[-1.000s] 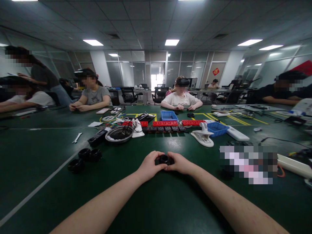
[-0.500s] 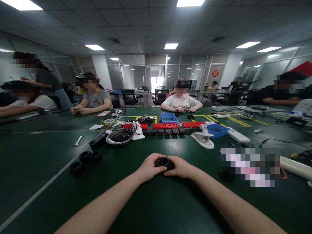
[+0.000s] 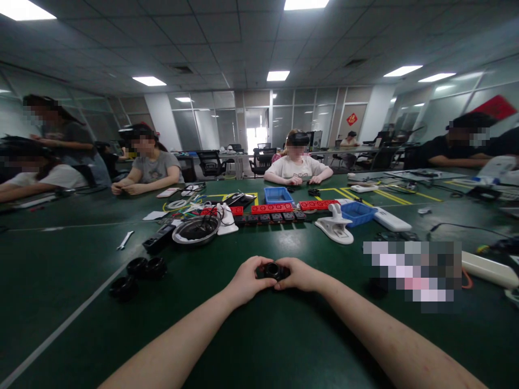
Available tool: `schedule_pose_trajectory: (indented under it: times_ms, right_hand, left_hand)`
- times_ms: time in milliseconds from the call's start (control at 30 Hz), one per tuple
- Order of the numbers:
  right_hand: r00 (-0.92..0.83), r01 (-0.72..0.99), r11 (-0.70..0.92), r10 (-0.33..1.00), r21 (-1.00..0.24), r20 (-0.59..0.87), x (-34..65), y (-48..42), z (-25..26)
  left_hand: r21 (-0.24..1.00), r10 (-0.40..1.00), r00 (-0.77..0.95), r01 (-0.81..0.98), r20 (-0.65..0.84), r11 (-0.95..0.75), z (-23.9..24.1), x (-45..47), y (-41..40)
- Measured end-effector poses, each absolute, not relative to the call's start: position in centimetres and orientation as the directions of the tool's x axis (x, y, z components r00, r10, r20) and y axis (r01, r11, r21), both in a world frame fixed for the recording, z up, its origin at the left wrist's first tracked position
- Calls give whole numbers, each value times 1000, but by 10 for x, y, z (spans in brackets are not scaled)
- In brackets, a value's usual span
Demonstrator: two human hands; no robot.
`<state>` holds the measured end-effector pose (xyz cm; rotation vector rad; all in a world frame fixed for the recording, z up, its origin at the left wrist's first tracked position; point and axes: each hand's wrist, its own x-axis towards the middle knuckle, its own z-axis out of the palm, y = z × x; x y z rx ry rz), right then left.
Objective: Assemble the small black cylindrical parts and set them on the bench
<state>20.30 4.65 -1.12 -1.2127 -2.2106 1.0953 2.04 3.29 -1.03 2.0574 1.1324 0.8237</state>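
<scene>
Between my two hands is a black ring-shaped part (image 3: pixel 272 269) with a round opening that faces up and toward me. My left hand (image 3: pixel 250 279) grips its left side, thumb in front and fingers behind. On the other side my right hand (image 3: pixel 301 275) is closed round it in the same way, and the two thumbs almost meet at the front. Both hands are low over the green table (image 3: pixel 259 335); whether the part touches the surface I cannot tell. Several similar black round parts (image 3: pixel 137 267) lie together to the left.
Beyond my hands stand a metal dish (image 3: pixel 196 231), a white clip base (image 3: pixel 334 224), red socket strips (image 3: pixel 272 208) and blue trays (image 3: pixel 357 214). A wrench (image 3: pixel 125 240) lies at left, a long cream-coloured bar (image 3: pixel 490 269) at right. Several people sit round the table.
The view has turned slightly, so the background sits a little further left. Both hands stay on the black part, whose opening now shows wider and tilts more toward me.
</scene>
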Motion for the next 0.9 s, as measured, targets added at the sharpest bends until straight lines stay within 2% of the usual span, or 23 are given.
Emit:
schedule_pose_trajectory:
  times_ms: [100, 233, 333, 400, 533, 667, 767, 900]
  right_hand:
    - [-445, 652, 317, 896, -688, -8, 197, 44, -15]
    - [-268, 839, 294, 956, -458, 123, 182, 34, -22]
    - [-227, 892, 272, 960, -362, 161, 176, 29, -23]
    - [-259, 873, 300, 953, -385, 157, 177, 29, -21]
    - [-448, 686, 456, 879, -567, 165, 190, 35, -13]
    - [-643, 489, 470, 763, -735, 61, 201, 43, -7]
    - [-653, 470, 410, 757, -781, 4, 204, 48, -7]
    - [-586, 540, 359, 810, -761, -33, 202, 49, -10]
  left_hand:
    - [774, 901, 368, 491, 231, -399, -13, 23, 31]
    - [761, 922, 285, 525, 264, -380, -16, 27, 30]
    - [747, 924, 264, 545, 278, -380, -17, 27, 28]
    - [741, 920, 277, 549, 276, -387, -16, 26, 29]
    - [744, 888, 398, 517, 229, -423, -12, 20, 33]
    - [759, 858, 468, 475, 211, -445, -10, 17, 35]
    - [758, 865, 446, 476, 229, -446, -10, 18, 33]
    - [750, 877, 418, 494, 238, -439, -11, 21, 30]
